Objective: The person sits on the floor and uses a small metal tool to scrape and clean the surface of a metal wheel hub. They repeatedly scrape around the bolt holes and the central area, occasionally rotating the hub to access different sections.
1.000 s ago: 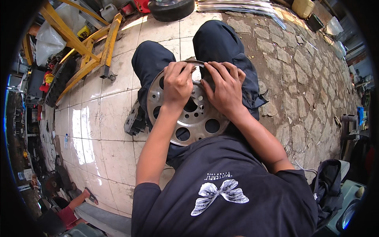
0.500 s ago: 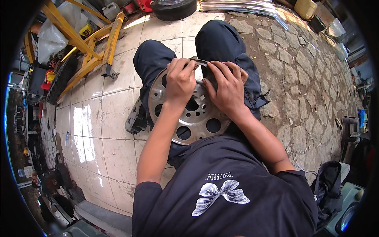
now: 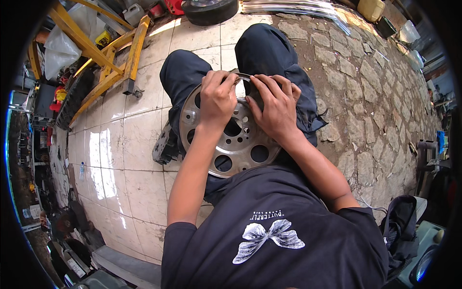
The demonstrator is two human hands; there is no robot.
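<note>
A round, silver-grey metal wheel rim (image 3: 241,155) lies across my lap. Round holes ring its face, with a larger hole and smaller bolt holes at its centre, and the surface looks scuffed. At the far edge my left hand (image 3: 219,100) has its fingers curled, pinching the rim; any small thing between the fingertips is hidden. My right hand (image 3: 275,105) grips the same edge just to the right. Its fingers bend over the edge while the thumb rests by the far hole. The two hands' fingertips are close together but apart.
My knees in dark trousers (image 3: 267,45) support the wheel. Pale floor tiles (image 3: 142,144) lie left, rough stone paving (image 3: 356,120) right. A yellow metal frame (image 3: 137,53) stands at far left, and a black tyre (image 3: 210,12) lies ahead. A dark bag (image 3: 402,221) is at near right.
Both hands keep their hold at the wheel rim's far edge. The right fingers have shifted slightly, and the whole view has moved a little; otherwise little differs.
</note>
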